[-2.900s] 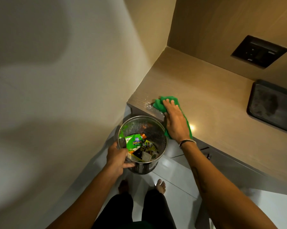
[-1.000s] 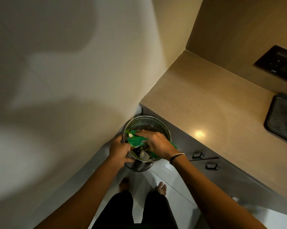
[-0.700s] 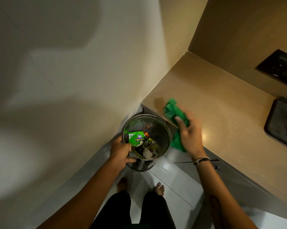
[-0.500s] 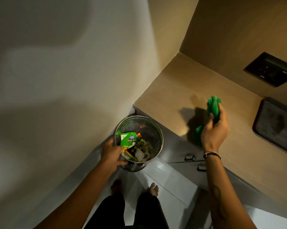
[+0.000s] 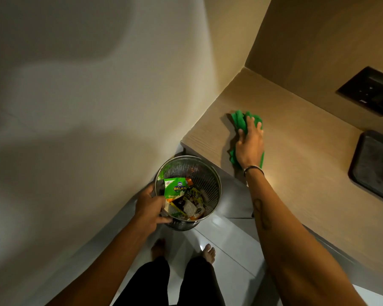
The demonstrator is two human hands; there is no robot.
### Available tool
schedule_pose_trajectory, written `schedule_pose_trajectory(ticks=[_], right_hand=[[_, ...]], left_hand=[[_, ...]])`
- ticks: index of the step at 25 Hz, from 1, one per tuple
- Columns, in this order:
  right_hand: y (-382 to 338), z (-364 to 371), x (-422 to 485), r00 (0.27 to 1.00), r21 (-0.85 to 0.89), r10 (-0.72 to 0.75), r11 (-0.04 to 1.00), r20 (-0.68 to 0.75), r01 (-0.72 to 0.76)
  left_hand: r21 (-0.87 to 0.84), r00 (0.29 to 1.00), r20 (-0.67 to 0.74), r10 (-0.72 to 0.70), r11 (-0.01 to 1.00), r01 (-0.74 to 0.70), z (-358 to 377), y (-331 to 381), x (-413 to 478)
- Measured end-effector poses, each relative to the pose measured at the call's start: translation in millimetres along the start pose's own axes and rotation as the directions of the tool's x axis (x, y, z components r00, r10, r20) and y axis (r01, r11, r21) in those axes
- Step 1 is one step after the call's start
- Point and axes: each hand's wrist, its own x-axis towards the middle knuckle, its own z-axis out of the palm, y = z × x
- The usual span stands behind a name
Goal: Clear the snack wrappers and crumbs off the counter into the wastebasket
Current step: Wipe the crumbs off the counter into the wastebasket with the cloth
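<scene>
Moved: green cloth (image 5: 238, 119) and right hand (image 5: 250, 144), lifted clear of the surface half a second ago, now down flat nearer the wall end of the counter (image 5: 300, 151).
Right hand grip: palm and spread fingers pressing on the cloth, not curled around it.
Left hand (image 5: 149, 207): fingers hooked over the near rim of the wastebasket (image 5: 211, 184), thumb outside, gripping it as before.
Wastebasket: perforated steel, below the counter's front corner; whether lifted or resting on the floor, cannot tell.
Snack wrappers (image 5: 184, 200): heaped inside the wastebasket; green packet on top, dark and yellow ones beneath.
Legible: "BALAJI" on the green packet, with "Cha..." below it, remainder covered; small print top left unreadable.
Crumbs: too dim to make out on the wood-grain top.
Hidden: most of the cloth under the hand, only its far folds and near edges showing.
Cut off: dark tray (image 5: 376, 166) at the right border; dark wall panel (image 5: 371, 93) above it, markings too small to read.
Wrist: thin bangle (image 5: 253, 170) on the right arm; forearm mark indistinct.
Below: bare feet (image 5: 208, 252) on pale glossy tile.
</scene>
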Motion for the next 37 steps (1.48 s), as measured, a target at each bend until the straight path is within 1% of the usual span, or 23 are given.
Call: schedule_pose_trajectory(ticks=[3, 5, 8, 11, 13, 14, 15, 17, 18, 19, 21, 22, 24, 25, 27, 29, 30, 31, 32, 34, 37], right_hand=[[-36, 23, 3, 0.972, -0.015, -0.182, 0.982, 0.151, 0.186], [-48, 35, -4, 0.918, -0.028, -0.31, 0.945, 0.247, 0.327], [-50, 41, -24, 0.82, -0.007, -0.478, 0.863, 0.316, 0.506], [-39, 41, -41, 0.677, -0.014, -0.623, 0.731, 0.392, 0.682], [-33, 44, -53, 0.587, -0.023, -0.7, 0.635, 0.408, 0.772], [-29, 47, -61, 0.54, -0.02, -0.726, 0.589, 0.426, 0.808], [-27, 47, -74, 0.471, 0.003, -0.742, 0.538, 0.477, 0.843], [-19, 54, -109, 0.317, 0.065, -0.728, 0.443, 0.608, 0.894], [-13, 56, -127, 0.286, 0.078, -0.743, 0.412, 0.605, 0.908], [-9, 56, -141, 0.305, 0.057, -0.756, 0.411, 0.579, 0.91], [-3, 57, -160, 0.417, 0.062, -0.766, 0.507, 0.489, 0.86], [1, 59, -166, 0.444, 0.084, -0.761, 0.541, 0.472, 0.837], [7, 58, -180, 0.484, 0.097, -0.731, 0.593, 0.481, 0.799], [12, 57, -188, 0.526, 0.102, -0.694, 0.646, 0.491, 0.757], [21, 56, -201, 0.642, 0.152, -0.598, 0.777, 0.481, 0.61], [37, 66, -215, 0.791, 0.217, -0.428, 0.904, 0.436, 0.369], [49, 76, -219, 0.855, 0.263, -0.319, 0.938, 0.409, 0.225], [62, 87, -224, 0.885, 0.315, -0.208, 0.946, 0.415, 0.075], [75, 98, -228, 0.897, 0.359, -0.121, 0.932, 0.426, -0.045], [105, 131, -229, 0.902, 0.42, -0.025, 0.891, 0.43, -0.175], [164, 200, -225, 0.887, 0.458, 0.121, 0.821, 0.445, -0.341]], left_hand=[[0.012, 1.0, 0.001, 0.007, 1.0, -0.007, -1, -2, 4], [0.03, 1.0, 0.0, 0.014, 0.999, -0.014, -2, -3, 6], [0.039, 1.0, -0.001, 0.021, 0.999, -0.021, -2, -2, 7], [0.073, 1.0, -0.006, 0.025, 0.997, -0.024, -2, -2, 9], [0.092, 0.999, -0.01, 0.04, 0.995, -0.039, -2, -2, 10], [0.096, 0.999, -0.012, 0.045, 0.994, -0.044, -2, -2, 9], [0.095, 0.999, -0.013, 0.046, 0.994, -0.045, -2, -1, 8], [0.097, 0.998, -0.009, 0.063, 0.993, -0.062, -3, -3, 7], [0.094, 0.997, 0.002, 0.08, 0.992, -0.08, -4, -5, 6], [0.086, 0.995, 0.018, 0.098, 0.991, -0.099, -4, -7, 7], [0.097, 0.992, 0.026, 0.124, 0.987, -0.126, -6, -13, 5], [0.117, 0.992, 0.024, 0.124, 0.985, -0.126, -7, -17, 4], [0.117, 0.994, 0.017, 0.108, 0.987, -0.109, -11, -29, 4], [0.107, 0.995, 0.013, 0.101, 0.989, -0.102, -12, -35, 6], [0.071, 0.997, -0.002, 0.08, 0.994, -0.08, -13, -53, 14], [0.044, 0.999, -0.015, 0.029, 0.999, -0.028, -12, -76, 25], [0.046, 1.0, -0.019, 0.006, 0.999, -0.005, -13, -90, 35], [0.041, 1.0, -0.021, -0.018, 0.999, 0.019, -14, -105, 47], [0.017, 0.999, -0.021, -0.044, 0.999, 0.045, -14, -117, 61], [-0.027, 0.995, -0.015, -0.103, 0.994, 0.102, -11, -147, 104], [-0.069, 0.983, -0.027, -0.184, 0.981, 0.182, 2, -205, 182]])
